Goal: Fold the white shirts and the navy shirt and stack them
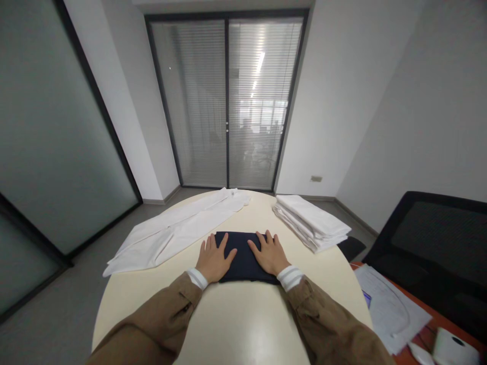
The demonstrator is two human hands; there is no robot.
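Cream round table [236, 319] is standing before glass doors with blinds [227, 101]. Both hands, left hand [215, 258] and right hand [269, 252], are resting open and flat, gripping nothing, on a folded navy cloth [245, 258] at near centre, between a long white garment [177, 230] on the left and a stack of folded white cloth [310, 223] on the right.

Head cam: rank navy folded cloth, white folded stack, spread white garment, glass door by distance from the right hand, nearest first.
1. Navy folded cloth: under the right hand, touching it.
2. White folded stack: ahead of the hand, to its right.
3. Spread white garment: left of the navy cloth, past the left hand.
4. Glass door: straight ahead, beyond everything else.
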